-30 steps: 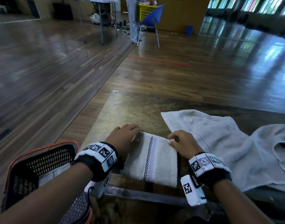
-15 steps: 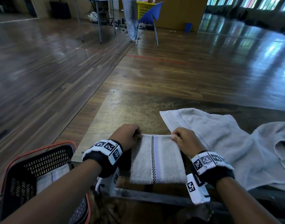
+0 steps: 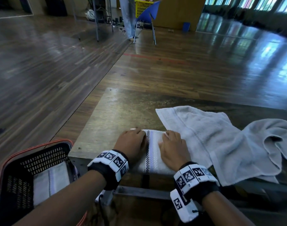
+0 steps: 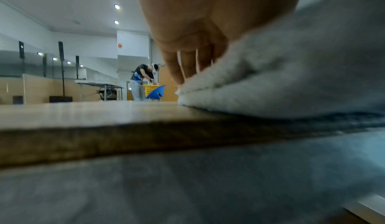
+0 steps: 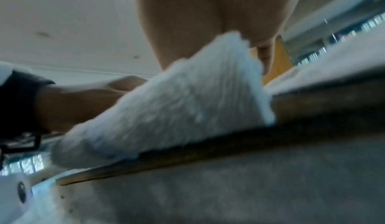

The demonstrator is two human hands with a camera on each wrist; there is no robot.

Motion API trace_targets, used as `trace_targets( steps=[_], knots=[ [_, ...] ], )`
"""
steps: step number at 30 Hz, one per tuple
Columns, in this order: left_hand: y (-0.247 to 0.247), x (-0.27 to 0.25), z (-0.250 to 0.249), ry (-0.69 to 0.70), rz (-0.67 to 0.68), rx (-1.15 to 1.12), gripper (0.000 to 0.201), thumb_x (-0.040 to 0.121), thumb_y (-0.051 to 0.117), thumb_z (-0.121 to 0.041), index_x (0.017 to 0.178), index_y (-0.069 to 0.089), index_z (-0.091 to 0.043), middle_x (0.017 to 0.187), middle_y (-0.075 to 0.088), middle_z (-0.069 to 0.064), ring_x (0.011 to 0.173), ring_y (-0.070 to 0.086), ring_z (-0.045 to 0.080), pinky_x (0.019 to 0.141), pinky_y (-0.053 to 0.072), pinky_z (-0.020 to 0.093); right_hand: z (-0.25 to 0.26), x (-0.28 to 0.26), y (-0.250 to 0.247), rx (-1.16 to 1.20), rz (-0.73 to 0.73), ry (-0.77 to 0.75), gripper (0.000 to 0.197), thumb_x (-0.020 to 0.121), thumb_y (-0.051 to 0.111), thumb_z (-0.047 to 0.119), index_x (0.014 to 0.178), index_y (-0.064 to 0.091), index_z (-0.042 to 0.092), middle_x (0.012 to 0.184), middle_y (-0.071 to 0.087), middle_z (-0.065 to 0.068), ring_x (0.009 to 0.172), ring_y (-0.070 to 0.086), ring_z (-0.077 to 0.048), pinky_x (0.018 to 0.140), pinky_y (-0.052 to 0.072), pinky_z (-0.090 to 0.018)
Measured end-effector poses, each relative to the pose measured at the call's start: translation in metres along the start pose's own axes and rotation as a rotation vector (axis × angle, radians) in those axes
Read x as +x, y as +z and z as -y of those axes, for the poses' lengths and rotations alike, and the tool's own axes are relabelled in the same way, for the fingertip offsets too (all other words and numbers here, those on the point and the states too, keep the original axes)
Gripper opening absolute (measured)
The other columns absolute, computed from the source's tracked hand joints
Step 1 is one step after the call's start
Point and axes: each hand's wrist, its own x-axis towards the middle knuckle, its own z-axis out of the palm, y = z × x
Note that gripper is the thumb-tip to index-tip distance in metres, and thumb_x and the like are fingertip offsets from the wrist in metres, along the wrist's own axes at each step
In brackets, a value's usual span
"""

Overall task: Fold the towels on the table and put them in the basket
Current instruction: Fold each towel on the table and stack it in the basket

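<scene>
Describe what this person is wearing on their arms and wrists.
Both forearms are bare, with no sleeves. Each wrist carries a black band ringed with white square tiles printed with black fiducial markers. A white boxy camera unit, also marker-tagged, hangs under the right wrist.

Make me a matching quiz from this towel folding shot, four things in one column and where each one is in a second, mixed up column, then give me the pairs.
Things:
1. white folded towel with a checked stripe
2. black plastic basket with an orange rim
3. loose grey towels
4. blue chair

Places:
A. far across the wooden floor
B. spread on the table, right of the hands
C. under both hands, at the table's near edge
D. beside the table, on the left, with a folded towel inside

Pairs: 1-C, 2-D, 3-B, 4-A
</scene>
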Motion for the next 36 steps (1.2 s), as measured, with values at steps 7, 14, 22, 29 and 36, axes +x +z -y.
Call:
trace_targets(
  steps=[7,14,22,29,36],
  knots=[
    [0.026,-0.009,0.010,-0.242,0.205,-0.097,0.056,0.093,0.015,-0.054,0.146,0.001,-0.040,0.159,-0.009,-0.005,0.146,-0.012,0.025,0.115,-0.006,0.051,-0.006,-0.009,0.017,0.099,0.141,0.119,0.063,0.095,0.015,0.053,0.149,-0.002,0.025,0.159,-0.012,0.003,0.146,-0.012,-0.019,0.116,-0.003,-0.045],
    [-0.004,-0.015,0.039,-0.436,0.037,-0.018,0.041,0.091,0.035,-0.050,0.110,0.058,-0.023,0.128,0.052,0.006,0.124,0.042,0.025,0.106,0.021,0.048,-0.041,-0.012,-0.010,0.052,-0.033,0.318,0.049,0.092,0.034,0.049,0.131,0.043,0.021,0.140,0.034,-0.011,0.129,0.026,-0.029,0.107,0.021,-0.048],
    [-0.016,-0.015,0.030,-0.472,0.321,-0.212,0.049,0.084,0.050,-0.054,0.052,0.041,-0.018,0.056,0.047,-0.002,0.068,0.051,0.024,0.074,0.044,0.038,-0.033,0.000,-0.021,0.283,0.245,0.408,0.046,0.073,0.055,0.065,0.063,0.063,0.020,0.098,0.062,-0.004,0.111,0.045,-0.027,0.096,0.029,-0.041],
    [-0.032,-0.033,0.004,-0.451,0.213,-0.519,0.040,0.088,0.053,-0.024,0.050,0.044,-0.016,0.049,0.043,0.002,0.054,0.046,0.022,0.046,0.032,0.027,-0.027,-0.023,-0.023,0.537,0.192,0.353,0.036,0.083,0.058,0.043,0.065,0.053,0.012,0.085,0.060,-0.011,0.097,0.051,-0.027,0.074,0.041,-0.034],
    [-0.037,-0.121,-0.031,-0.690,0.084,-1.168,0.031,0.083,0.056,0.001,0.114,0.054,-0.002,0.104,0.059,0.015,0.093,0.054,0.024,0.074,0.045,0.032,-0.013,-0.102,-0.025,1.042,0.128,0.386,0.052,0.087,0.061,0.016,0.134,0.041,0.006,0.131,0.053,-0.012,0.118,0.052,-0.023,0.097,0.045,-0.038]
  ],
)
